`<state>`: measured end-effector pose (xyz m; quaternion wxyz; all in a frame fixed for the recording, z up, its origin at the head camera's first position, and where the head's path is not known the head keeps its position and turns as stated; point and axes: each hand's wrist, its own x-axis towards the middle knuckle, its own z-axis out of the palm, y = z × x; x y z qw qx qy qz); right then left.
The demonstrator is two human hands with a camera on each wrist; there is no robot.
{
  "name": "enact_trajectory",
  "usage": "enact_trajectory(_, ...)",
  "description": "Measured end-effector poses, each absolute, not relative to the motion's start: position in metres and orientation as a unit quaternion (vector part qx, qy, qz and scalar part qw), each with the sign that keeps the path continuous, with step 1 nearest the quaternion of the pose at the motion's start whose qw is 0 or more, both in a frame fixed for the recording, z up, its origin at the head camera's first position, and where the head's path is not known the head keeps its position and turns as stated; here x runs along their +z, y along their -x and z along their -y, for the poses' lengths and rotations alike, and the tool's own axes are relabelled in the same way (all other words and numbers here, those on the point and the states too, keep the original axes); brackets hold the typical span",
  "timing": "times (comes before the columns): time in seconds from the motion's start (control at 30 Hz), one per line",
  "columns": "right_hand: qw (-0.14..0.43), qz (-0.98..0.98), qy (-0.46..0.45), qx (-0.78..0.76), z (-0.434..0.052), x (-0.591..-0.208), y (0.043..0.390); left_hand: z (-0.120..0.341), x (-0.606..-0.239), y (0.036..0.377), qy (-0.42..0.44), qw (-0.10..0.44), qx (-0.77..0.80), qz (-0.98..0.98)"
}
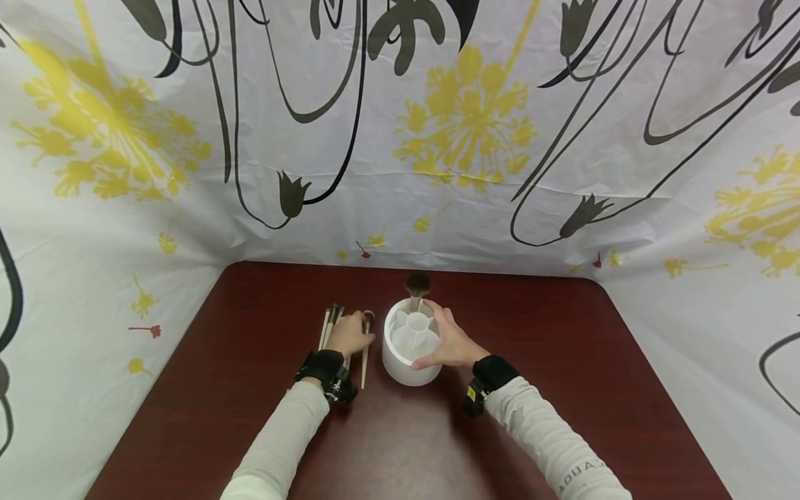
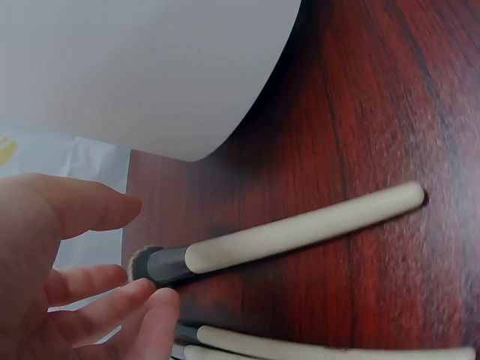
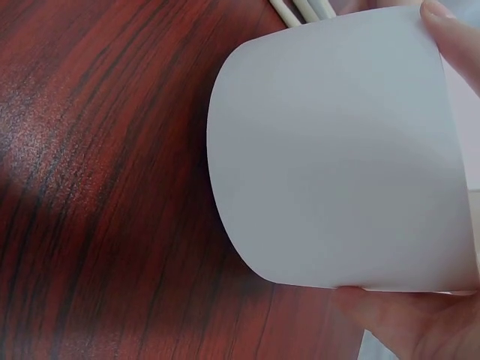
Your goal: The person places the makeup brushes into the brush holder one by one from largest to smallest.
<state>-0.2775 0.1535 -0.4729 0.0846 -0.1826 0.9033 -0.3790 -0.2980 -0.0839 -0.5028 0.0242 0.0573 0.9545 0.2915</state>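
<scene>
A white round makeup brush organizer point(image 1: 405, 367) with inner compartments stands on the table. My right hand point(image 1: 455, 342) grips it across the top, thumb on the near rim and fingers toward the far side. One makeup brush point(image 1: 417, 285) stands in a far compartment, dark bristles up. Left of the organizer, my left hand point(image 1: 350, 336) is over the brushes on the table. In the left wrist view its fingers are loosely bent at the bristle end of a pale-handled makeup brush point(image 2: 300, 232), thumb apart from it. That brush lies with its handle toward me.
Several more pale-handled makeup brushes point(image 1: 326, 326) lie to the left, partly hidden by the left hand and wrist. The dark red wooden table point(image 1: 531, 319) has rounded far corners. A white cloth point(image 1: 375, 160) with grey and yellow flowers hangs behind it.
</scene>
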Motion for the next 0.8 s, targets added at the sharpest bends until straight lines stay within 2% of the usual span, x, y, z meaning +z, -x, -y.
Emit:
enact_trajectory(0.23, 0.098, -0.897, 0.187, -0.388, -0.1539, -0.4696, 0.2780, 0.0818, -0.5061, 0.2976, -0.050, 0.029, 0.299, -0.953)
enact_trajectory(0.5, 0.075, -0.892, 0.215, -0.391, -0.1555, -0.4708, 0.2765, 0.0796, -0.5101, 0.2974, -0.057, 0.018, 0.279, -0.958)
enact_trajectory(0.8, 0.101, -0.897, 0.194, -0.384, -0.1549, -0.4695, 0.2776, 0.0768, -0.5075, 0.2982, -0.043, 0.038, 0.281, -0.958)
